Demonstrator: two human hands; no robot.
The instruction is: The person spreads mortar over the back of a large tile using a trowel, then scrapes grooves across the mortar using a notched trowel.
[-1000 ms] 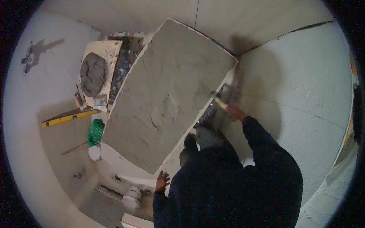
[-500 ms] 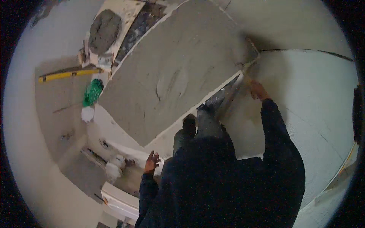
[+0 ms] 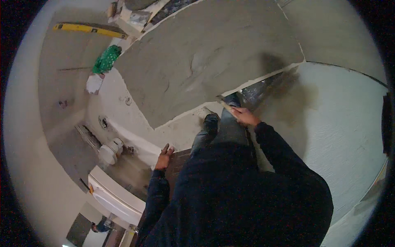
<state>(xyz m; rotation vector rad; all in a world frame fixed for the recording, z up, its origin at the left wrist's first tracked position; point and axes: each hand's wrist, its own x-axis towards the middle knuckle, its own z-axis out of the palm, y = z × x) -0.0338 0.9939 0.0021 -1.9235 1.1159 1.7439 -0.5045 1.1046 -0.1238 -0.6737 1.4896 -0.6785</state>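
1. The biggest thing is the grey layer [image 3: 218, 53], spread wide in the middle and to the far side. Its face has bumps and streaks, so I'd say it is not all smooth.
2. The yellow level [image 3: 90, 29] lies far off to the left. My view has swung round, so it shows higher up now.
3. The green cloth [image 3: 107, 59] sits just beside the layer's left end.
4. My right hand [image 3: 245, 117] has come back from the far right corner to the near edge, by my leg [image 3: 232, 127]. I think my work at that corner has paused.
5. My left hand [image 3: 163, 158] is loose and holds nothing, fingers a bit apart.
6. The small tool [image 3: 227, 107] is in my right grip, wrapped tight round its handle. Its tip is at the near edge; I can't tell if it touches.
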